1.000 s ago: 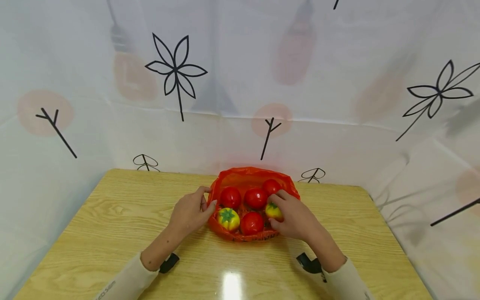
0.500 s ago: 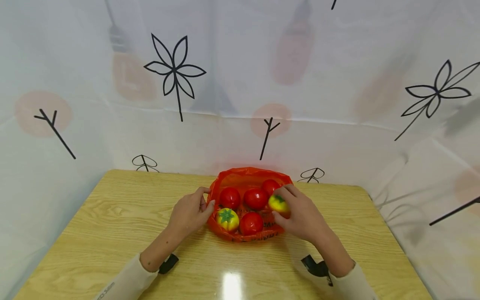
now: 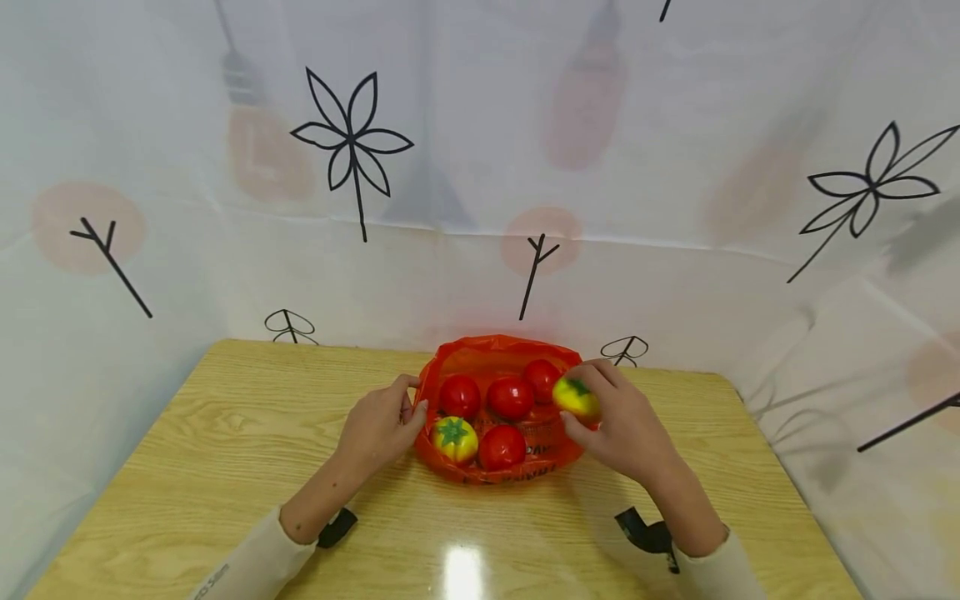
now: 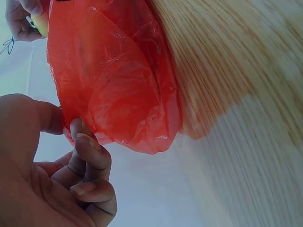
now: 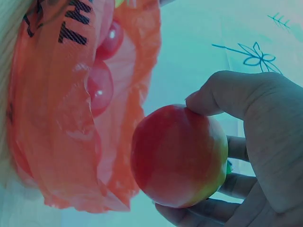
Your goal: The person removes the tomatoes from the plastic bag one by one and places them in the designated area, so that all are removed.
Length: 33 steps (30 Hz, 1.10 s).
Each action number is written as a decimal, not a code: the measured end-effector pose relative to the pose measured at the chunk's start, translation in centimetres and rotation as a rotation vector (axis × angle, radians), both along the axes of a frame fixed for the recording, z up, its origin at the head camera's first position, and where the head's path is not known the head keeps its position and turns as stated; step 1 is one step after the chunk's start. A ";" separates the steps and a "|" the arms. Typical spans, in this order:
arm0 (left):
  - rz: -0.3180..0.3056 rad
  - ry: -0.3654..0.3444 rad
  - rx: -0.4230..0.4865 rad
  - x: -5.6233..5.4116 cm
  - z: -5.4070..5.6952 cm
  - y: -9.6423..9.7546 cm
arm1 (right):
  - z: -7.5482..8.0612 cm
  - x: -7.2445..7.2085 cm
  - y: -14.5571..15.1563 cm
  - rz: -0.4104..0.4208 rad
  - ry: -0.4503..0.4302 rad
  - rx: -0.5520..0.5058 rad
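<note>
A red plastic bag (image 3: 480,354) stands with its mouth open on the table, and black lettering shows on its near side. My left hand (image 3: 377,425) pinches the left rim of the bag (image 4: 113,71) between thumb and forefinger. With thumb and fingers, my right hand (image 3: 618,421) grips a tomato (image 3: 576,400) at the bag's right rim. Yellow with a green top from above, this tomato (image 5: 180,156) shows a red underside in the right wrist view, held beside the bag's opening. Inside lie several glossy red tomatoes (image 3: 511,397) and one yellow tomato (image 3: 454,439) with a star-shaped green top.
The light wood table (image 3: 262,433) extends to both sides of the bag. Behind it hangs a white cloth (image 3: 465,167) printed with flowers and twigs. Dark straps (image 3: 647,533) sit at the wrists.
My right hand has lifted the yellow-topped tomato from the bag's right part and moved it rightward and up to the rim. The left hand has stayed at the left rim.
</note>
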State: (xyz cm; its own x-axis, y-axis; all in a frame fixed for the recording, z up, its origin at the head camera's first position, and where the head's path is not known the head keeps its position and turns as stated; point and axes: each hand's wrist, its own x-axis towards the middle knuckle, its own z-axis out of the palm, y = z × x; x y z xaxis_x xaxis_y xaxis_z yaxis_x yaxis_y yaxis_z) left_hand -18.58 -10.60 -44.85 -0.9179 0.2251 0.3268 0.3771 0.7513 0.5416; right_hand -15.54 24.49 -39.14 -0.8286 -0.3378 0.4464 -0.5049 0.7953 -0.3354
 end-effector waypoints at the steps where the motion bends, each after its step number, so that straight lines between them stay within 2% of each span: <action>1: -0.001 0.005 0.000 0.0 0.0 0.0 | 0.1 0.0 0.1 -0.006 0.007 0.001; 6: -0.004 0.014 -0.001 0.0 0.0 0.1 | 0.5 0.0 0.9 -0.036 0.049 0.005; 15: 0.001 -0.019 -0.009 0.0 0.1 0.1 | 0.8 -0.3 2.1 -0.070 0.066 -0.003; 23: -0.009 -0.019 -0.016 0.0 0.3 0.1 | 1.1 -0.4 3.2 -0.092 0.088 -0.024; 33: -0.012 -0.016 -0.010 0.1 0.5 0.1 | 1.0 -0.9 4.2 -0.115 0.065 -0.053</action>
State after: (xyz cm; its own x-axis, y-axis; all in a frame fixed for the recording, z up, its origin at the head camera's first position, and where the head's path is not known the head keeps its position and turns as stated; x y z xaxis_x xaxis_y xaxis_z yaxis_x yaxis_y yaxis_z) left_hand -18.52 -10.49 -44.40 -0.9202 0.2392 0.3098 0.3774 0.7522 0.5402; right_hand -16.47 28.66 -38.13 -0.8296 -0.2166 0.5147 -0.4331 0.8314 -0.3481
